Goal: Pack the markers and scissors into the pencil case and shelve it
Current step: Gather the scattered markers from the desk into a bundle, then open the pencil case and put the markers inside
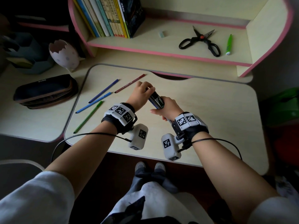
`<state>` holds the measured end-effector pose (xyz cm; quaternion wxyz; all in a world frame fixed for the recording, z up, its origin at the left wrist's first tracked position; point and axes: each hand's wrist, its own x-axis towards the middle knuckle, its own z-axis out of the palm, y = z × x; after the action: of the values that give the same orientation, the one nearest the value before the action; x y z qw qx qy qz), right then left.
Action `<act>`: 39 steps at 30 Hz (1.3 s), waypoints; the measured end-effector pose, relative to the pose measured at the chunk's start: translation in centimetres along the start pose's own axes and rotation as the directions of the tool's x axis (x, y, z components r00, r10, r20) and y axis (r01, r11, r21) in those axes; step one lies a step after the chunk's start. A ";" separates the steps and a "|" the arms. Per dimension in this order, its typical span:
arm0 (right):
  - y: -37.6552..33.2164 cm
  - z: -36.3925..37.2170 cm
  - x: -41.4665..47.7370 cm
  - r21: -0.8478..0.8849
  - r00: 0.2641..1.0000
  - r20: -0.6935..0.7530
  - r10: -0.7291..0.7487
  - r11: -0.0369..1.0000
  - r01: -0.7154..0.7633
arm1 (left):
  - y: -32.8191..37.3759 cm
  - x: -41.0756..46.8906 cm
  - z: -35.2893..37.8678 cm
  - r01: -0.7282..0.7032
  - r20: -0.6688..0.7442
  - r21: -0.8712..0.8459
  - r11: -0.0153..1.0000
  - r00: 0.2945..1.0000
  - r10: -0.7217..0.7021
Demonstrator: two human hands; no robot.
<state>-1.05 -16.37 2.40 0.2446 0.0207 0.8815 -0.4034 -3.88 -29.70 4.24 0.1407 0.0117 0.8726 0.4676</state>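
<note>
Both hands meet over the middle of the desk on a bundle of markers [157,100]. My right hand [168,107] grips the bundle's lower part. My left hand [141,94] curls its fingers round the bundle's upper end. Loose on the desk to the left lie a dark blue marker [103,91], a light blue marker [93,102], a green marker [88,116] and a red marker [129,83]. The dark pencil case [45,92] lies open at the far left. Black scissors [200,41] lie spread open on the shelf.
A green pen [229,44] and a small eraser [162,33] also lie on the pink-edged shelf [161,53], with a row of books [111,15] at its left. An eggshell-shaped pot [63,53] and a blue organiser [30,52] stand behind the case.
</note>
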 end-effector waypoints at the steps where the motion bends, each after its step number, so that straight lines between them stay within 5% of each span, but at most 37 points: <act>1: -0.1 0.0 0.1 -0.001 1.000 -0.002 -0.001 1.000 0.001 | 0.0 0.0 -0.1 0.008 -0.004 0.002 1.000 1.000 -0.008; 12: -1.7 -0.3 1.2 -0.062 0.999 0.007 -0.050 0.997 0.051 | -0.4 -0.4 -1.4 0.040 -0.142 0.076 0.996 0.989 -0.028; 27: -6.4 4.5 2.6 -0.407 0.960 0.119 -0.253 0.870 0.279 | -5.4 -4.7 -6.8 0.179 -0.307 0.002 0.984 0.936 -0.170; 39: -14.1 12.7 6.2 -0.437 0.967 0.126 -0.219 0.863 0.253 | -13.4 -5.7 -16.3 0.220 -0.372 -0.060 0.974 0.900 -0.226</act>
<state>-4.50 -36.00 2.48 0.2233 -0.1590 0.9371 -0.2160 -1.07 -51.34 3.07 0.0232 -0.1794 0.8750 0.4491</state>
